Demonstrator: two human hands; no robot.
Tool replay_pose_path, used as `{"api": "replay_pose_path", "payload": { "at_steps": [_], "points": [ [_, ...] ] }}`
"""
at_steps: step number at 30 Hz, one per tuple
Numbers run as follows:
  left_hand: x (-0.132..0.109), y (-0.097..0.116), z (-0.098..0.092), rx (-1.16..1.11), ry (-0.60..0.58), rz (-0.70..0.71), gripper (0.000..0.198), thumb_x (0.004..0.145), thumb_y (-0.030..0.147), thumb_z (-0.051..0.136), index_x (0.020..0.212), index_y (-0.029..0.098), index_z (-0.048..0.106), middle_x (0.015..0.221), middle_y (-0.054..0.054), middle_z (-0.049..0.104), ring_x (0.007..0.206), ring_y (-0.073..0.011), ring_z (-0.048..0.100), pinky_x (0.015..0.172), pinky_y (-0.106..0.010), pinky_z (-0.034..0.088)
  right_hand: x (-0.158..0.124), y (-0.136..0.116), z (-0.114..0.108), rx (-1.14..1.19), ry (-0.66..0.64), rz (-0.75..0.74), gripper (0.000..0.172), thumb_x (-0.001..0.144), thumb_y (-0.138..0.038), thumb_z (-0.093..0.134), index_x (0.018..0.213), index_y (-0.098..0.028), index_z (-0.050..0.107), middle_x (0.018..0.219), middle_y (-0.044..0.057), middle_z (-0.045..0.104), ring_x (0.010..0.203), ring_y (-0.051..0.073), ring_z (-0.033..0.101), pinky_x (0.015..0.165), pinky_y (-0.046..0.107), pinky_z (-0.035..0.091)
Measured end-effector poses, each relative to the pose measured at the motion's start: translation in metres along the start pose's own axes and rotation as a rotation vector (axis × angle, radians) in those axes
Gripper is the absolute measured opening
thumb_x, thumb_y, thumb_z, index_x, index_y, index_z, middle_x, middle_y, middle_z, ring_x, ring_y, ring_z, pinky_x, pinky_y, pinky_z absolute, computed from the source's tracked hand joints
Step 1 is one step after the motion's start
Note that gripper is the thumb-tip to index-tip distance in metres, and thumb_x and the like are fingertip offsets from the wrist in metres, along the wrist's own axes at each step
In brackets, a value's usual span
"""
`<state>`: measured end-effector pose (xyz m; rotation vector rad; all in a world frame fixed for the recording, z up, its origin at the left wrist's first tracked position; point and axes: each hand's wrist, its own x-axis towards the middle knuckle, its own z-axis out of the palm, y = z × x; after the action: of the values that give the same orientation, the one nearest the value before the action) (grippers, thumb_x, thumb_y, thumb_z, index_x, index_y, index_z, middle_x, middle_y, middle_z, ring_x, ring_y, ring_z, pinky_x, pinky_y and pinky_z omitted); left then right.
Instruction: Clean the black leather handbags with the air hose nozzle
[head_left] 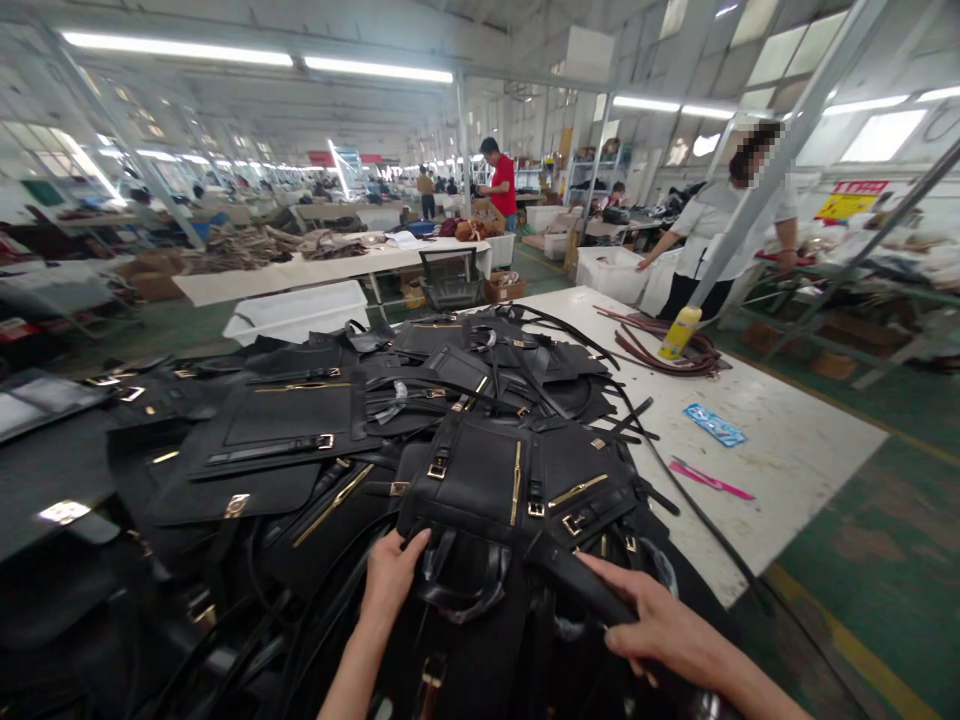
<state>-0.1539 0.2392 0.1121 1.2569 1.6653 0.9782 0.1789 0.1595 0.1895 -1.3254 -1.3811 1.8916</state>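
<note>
Item: black bag point(517, 480), gold buckles, topmost on the heap of black bag pieces point(285, 440) covering my white table point(795, 450). My left hand point(390, 575) lies fingers curled on its near edge by the handles; my right hand point(660, 625) is closed around its black strap point(577, 580). Also: yellow bottle point(679, 332), brown straps point(645, 345), far right.

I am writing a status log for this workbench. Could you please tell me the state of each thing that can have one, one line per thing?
left hand: fingers pressed on the black bag
right hand: closed around a black strap
black bag: lying flat on the pile, zipper shut
black strap: gripped, stretched across the bag
yellow bottle: upright, capped
pink tool: lying flat on the white table
</note>
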Motion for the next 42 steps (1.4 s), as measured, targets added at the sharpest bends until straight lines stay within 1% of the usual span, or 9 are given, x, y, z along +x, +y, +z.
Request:
{"api": "replay_pose_path", "payload": {
  "at_steps": [3, 7, 11, 16, 21, 24, 33, 38, 42],
  "points": [
    [-0.006, 0.005, 0.009, -0.025, -0.076, -0.002, 0.034, 0.06, 0.042, 0.064, 0.079, 0.014, 0.067, 0.08, -0.004, 0.07, 0.08, -0.024, 0.061, 0.073, -0.03, 0.046, 0.02, -0.006, 0.004, 0.026, -0.048, -0.03, 0.076, 0.062, -0.009, 0.054, 0.132, -0.025, 0.03, 0.066, -0.004, 0.061, 0.039, 0.006, 0.046, 0.036, 0.014, 0.04],
    [-0.013, 0.005, 0.02, -0.063, -0.073, -0.061, 0.037, 0.059, 0.042, 0.063, 0.08, 0.012, 0.067, 0.078, -0.006, 0.07, 0.076, -0.025, 0.062, 0.07, -0.034, 0.047, 0.036, -0.013, 0.011, -0.001, -0.018, -0.031, 0.076, 0.062, -0.009, 0.054, 0.132, -0.024, 0.029, 0.051, -0.008, 0.055, 0.037, 0.007, 0.046, 0.035, 0.014, 0.04],
    [-0.018, 0.0, 0.018, -0.096, -0.037, -0.13, 0.042, 0.061, 0.042, 0.062, 0.087, 0.009, 0.065, 0.081, -0.008, 0.07, 0.077, -0.0261, 0.062, 0.072, -0.038, 0.047, 0.023, -0.007, 0.005, 0.012, 0.047, -0.05, 0.075, 0.064, -0.01, 0.054, 0.132, -0.027, 0.027, 0.051, -0.008, 0.055, 0.039, 0.007, 0.046, 0.037, 0.015, 0.041],
    [-0.024, -0.005, 0.017, -0.12, -0.005, -0.178, 0.045, 0.059, 0.042, 0.064, 0.089, 0.009, 0.064, 0.084, -0.008, 0.069, 0.078, -0.0265, 0.063, 0.072, -0.038, 0.048, 0.002, 0.016, -0.008, 0.103, -0.034, 0.014, 0.076, 0.062, -0.007, 0.053, 0.133, -0.023, 0.029, 0.055, -0.006, 0.059, 0.038, 0.008, 0.047, 0.036, 0.015, 0.041],
    [-0.031, -0.002, 0.023, -0.148, -0.037, -0.177, 0.042, 0.061, 0.042, 0.064, 0.089, 0.011, 0.064, 0.089, -0.007, 0.069, 0.085, -0.0256, 0.062, 0.075, -0.035, 0.048, 0.021, 0.015, -0.011, 0.17, 0.198, -0.12, 0.075, 0.064, -0.012, 0.053, 0.133, -0.022, 0.027, 0.065, -0.004, 0.062, 0.038, 0.008, 0.048, 0.034, 0.017, 0.042],
    [-0.035, -0.004, 0.024, -0.178, -0.001, -0.226, 0.042, 0.061, 0.04, 0.064, 0.091, 0.011, 0.063, 0.088, -0.008, 0.069, 0.087, -0.0259, 0.061, 0.078, -0.036, 0.047, 0.022, 0.009, -0.019, 0.181, 0.262, -0.155, 0.075, 0.065, -0.013, 0.053, 0.134, -0.022, 0.025, 0.065, -0.004, 0.061, 0.04, 0.009, 0.049, 0.037, 0.018, 0.044],
    [-0.045, -0.003, 0.028, -0.126, 0.125, -0.223, 0.04, 0.058, 0.04, 0.065, 0.084, 0.01, 0.064, 0.086, -0.01, 0.069, 0.089, -0.0291, 0.06, 0.083, -0.042, 0.044, -0.028, 0.047, -0.024, 0.156, 0.079, -0.007, 0.081, 0.063, -0.012, 0.051, 0.136, -0.02, 0.018, 0.056, -0.004, 0.061, 0.039, 0.008, 0.049, 0.036, 0.015, 0.042],
    [-0.057, 0.018, 0.032, -0.256, 0.101, -0.202, 0.044, 0.058, 0.037, 0.066, 0.093, 0.011, 0.061, 0.09, -0.01, 0.068, 0.091, -0.0269, 0.06, 0.08, -0.038, 0.047, -0.017, 0.047, -0.017, 0.222, 0.025, -0.039, 0.081, 0.063, -0.012, 0.052, 0.136, -0.019, 0.017, 0.055, -0.004, 0.061, 0.038, 0.008, 0.048, 0.036, 0.015, 0.042],
    [-0.065, 0.033, 0.034, -0.277, 0.058, -0.235, 0.038, 0.056, 0.038, 0.068, 0.083, 0.012, 0.063, 0.076, -0.008, 0.069, 0.085, -0.0266, 0.062, 0.075, -0.037, 0.049, -0.006, 0.028, -0.012, 0.222, 0.047, -0.123, 0.079, 0.063, -0.011, 0.053, 0.135, -0.02, 0.022, 0.068, -0.002, 0.064, 0.038, 0.006, 0.046, 0.037, 0.016, 0.042]
  ]
}}
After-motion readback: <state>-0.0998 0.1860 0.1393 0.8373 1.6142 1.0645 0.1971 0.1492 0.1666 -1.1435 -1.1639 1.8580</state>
